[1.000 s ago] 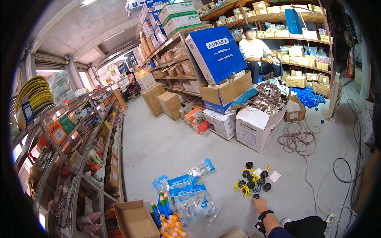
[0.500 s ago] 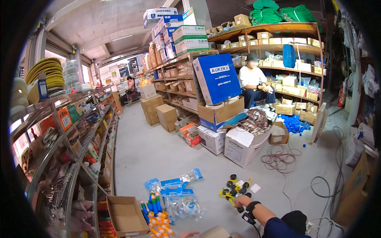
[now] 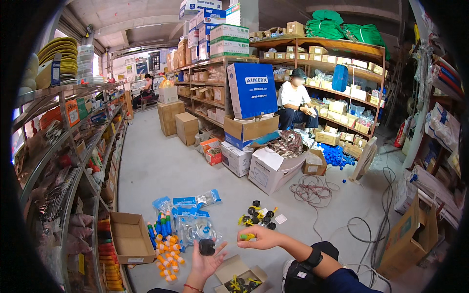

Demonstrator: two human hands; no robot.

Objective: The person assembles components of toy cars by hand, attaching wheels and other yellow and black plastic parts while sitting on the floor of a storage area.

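A black, round, cap-like piece (image 3: pixel 207 247) rests in my left hand (image 3: pixel 204 263), which is palm up with some fingers stretched out. To its right, my right hand (image 3: pixel 260 238) is closed, pinching a small yellow-green piece (image 3: pixel 247 237). Just beyond on the floor lies a loose pile of black round pieces (image 3: pixel 252 211) with yellow strips among them. Below my hands, an open cardboard box (image 3: pixel 225 270) holds several similar black pieces with yellow strips.
Orange-and-white fittings (image 3: pixel 168 257), blue-green handles (image 3: pixel 163 223) and clear bags with blue headers (image 3: pixel 195 227) lie left on the floor. A shallow carton (image 3: pixel 132 259) stands by the left shelf. Cables (image 3: pixel 383 219) run at right. A seated person (image 3: pixel 295 100) works farther back.
My right hand has come back from the floor pile, now pinching the yellow-green piece. My left hand has risen into view with the black piece. The scene has shifted leftward in view.
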